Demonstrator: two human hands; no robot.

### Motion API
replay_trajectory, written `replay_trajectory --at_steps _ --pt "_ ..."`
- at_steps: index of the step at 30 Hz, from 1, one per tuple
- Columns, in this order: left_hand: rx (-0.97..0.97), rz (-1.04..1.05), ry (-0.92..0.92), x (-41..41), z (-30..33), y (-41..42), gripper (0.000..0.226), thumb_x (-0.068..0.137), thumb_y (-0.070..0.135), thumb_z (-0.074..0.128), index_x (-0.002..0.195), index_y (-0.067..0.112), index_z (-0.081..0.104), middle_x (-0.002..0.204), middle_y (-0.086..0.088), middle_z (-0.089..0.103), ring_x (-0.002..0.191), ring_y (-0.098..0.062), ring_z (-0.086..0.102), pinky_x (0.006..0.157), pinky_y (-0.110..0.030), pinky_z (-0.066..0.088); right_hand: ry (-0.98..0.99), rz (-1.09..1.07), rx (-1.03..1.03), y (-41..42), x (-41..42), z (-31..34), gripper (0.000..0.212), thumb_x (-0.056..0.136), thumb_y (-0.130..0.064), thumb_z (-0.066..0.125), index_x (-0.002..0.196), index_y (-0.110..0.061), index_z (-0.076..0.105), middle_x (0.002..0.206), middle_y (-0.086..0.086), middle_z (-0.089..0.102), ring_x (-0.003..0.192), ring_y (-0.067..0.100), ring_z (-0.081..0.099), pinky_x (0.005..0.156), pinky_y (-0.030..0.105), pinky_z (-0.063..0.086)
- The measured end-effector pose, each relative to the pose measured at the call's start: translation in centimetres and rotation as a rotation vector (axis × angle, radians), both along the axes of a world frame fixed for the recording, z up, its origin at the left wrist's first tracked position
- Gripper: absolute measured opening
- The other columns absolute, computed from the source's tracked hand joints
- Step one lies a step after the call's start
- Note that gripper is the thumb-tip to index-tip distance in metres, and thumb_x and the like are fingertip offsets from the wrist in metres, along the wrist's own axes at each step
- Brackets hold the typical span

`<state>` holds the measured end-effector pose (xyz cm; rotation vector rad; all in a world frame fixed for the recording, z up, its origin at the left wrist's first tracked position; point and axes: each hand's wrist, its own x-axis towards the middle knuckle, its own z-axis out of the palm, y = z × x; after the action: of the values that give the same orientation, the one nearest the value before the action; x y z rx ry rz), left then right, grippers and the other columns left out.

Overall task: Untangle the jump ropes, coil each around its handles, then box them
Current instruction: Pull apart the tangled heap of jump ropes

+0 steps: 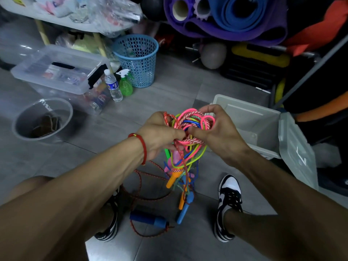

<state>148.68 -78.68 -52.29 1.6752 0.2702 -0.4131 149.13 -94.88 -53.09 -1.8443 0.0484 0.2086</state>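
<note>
A tangle of jump ropes (190,123) in pink, red-white, blue, yellow and green hangs between my hands at the frame's middle. My left hand (160,134) grips the left side of the knot. My right hand (216,132) pinches pink strands on its right side. Orange, pink and blue handles (177,178) dangle below the knot. A dark red rope (143,187) trails down to a blue foam handle (148,219) on the floor between my shoes. An open grey box (250,117) stands just right of my hands, its lid (295,149) leaning against it.
A blue mesh basket (137,59), a water bottle (114,85) and a green spray bottle (125,83) stand ahead. A clear lidded bin (56,72) and a round tub (41,117) are at the left. Rolled mats (226,17) fill the back.
</note>
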Motion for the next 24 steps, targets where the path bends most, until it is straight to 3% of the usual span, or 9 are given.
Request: replay_trajectory --at_steps 3,5,7,11,14,16,18,20,24 --pt "-0.014 0.085 -0.096 0.4 -0.2 -0.7 0.033 0.072 -0.015 0.069 0.060 0.016 0.067 0.071 -0.014 0.065 0.070 -0.028 0.066 0.073 -0.065 0.057 0.021 -0.028 0.080 -0.6 0.5 0.1 0.056 0.077 0.011 0.075 0.122 -0.011 0.049 0.093 0.012 0.074 0.077 0.019 0.074 0.071 0.034 0.062" --pt "-0.027 0.128 -0.144 0.7 -0.3 -1.1 0.023 0.063 -0.002 0.072 0.059 0.016 0.058 0.066 -0.008 0.058 0.068 -0.023 0.060 0.071 -0.067 0.056 0.028 -0.043 0.072 -0.8 0.9 -0.3 0.056 0.076 0.015 0.071 0.122 -0.007 0.051 0.097 0.013 0.073 0.079 0.018 0.072 0.075 0.034 0.062" --pt "-0.030 0.134 -0.166 0.8 -0.3 -1.3 0.028 0.061 0.005 0.075 0.064 0.019 0.050 0.064 -0.006 0.056 0.063 -0.021 0.058 0.065 -0.064 0.057 0.038 -0.056 0.060 -1.0 1.2 -0.7 0.048 0.077 0.015 0.070 0.119 -0.003 0.055 0.098 0.016 0.073 0.082 0.023 0.072 0.082 0.043 0.061" --pt "-0.042 0.067 -0.187 1.0 -0.2 -1.0 0.036 0.080 -0.007 0.074 0.070 0.014 0.047 0.059 -0.003 0.051 0.045 -0.010 0.055 0.045 -0.033 0.055 0.091 0.023 0.024 -1.3 1.3 -1.2 0.032 0.074 -0.008 0.068 0.105 -0.004 0.071 0.095 0.021 0.075 0.089 0.037 0.073 0.084 0.057 0.059" --pt "-0.039 0.024 -0.153 1.0 0.1 -0.4 0.031 0.081 -0.013 0.068 0.072 0.011 0.050 0.067 -0.010 0.056 0.055 -0.017 0.062 0.050 -0.037 0.060 0.079 0.094 -0.059 -1.4 1.5 -1.1 0.024 0.074 -0.017 0.068 0.092 -0.002 0.073 0.091 0.034 0.069 0.076 0.032 0.067 0.075 0.069 0.052" --pt "0.013 -0.009 -0.175 1.3 -0.1 0.2 0.023 0.081 -0.014 0.065 0.076 0.007 0.056 0.072 -0.013 0.061 0.063 -0.021 0.065 0.054 -0.033 0.059 0.052 0.086 -0.112 -1.5 1.5 -1.0 0.014 0.080 -0.014 0.073 0.089 -0.004 0.075 0.086 0.027 0.072 0.073 0.030 0.068 0.073 0.065 0.055" --pt "0.022 -0.093 -0.162 1.5 0.2 1.0 0.013 0.081 -0.007 0.071 0.089 -0.005 0.062 0.087 -0.025 0.070 0.080 -0.035 0.072 0.069 -0.044 0.063 0.044 0.054 -0.189 -1.3 1.3 -1.0 0.012 0.080 -0.020 0.079 0.087 -0.011 0.077 0.080 0.013 0.076 0.076 0.028 0.074 0.073 0.057 0.059" --pt "0.027 -0.168 -0.107 1.5 0.5 1.7 0.031 0.078 0.001 0.080 0.100 -0.012 0.063 0.097 -0.028 0.072 0.094 -0.042 0.071 0.083 -0.057 0.059 0.047 0.009 -0.243 -1.2 1.1 -0.8 0.016 0.075 -0.026 0.083 0.084 -0.014 0.078 0.075 0.006 0.076 0.071 0.024 0.074 0.071 0.049 0.062" --pt "0.024 -0.227 -0.087 0.3 0.6 0.9 0.016 0.079 -0.005 0.078 0.093 -0.002 0.071 0.090 -0.020 0.075 0.089 -0.039 0.073 0.085 -0.059 0.057 -0.019 -0.053 -0.347 -1.1 0.5 0.3 0.017 0.073 -0.029 0.086 0.079 -0.015 0.077 0.068 0.003 0.074 0.058 0.013 0.069 0.054 0.033 0.055"
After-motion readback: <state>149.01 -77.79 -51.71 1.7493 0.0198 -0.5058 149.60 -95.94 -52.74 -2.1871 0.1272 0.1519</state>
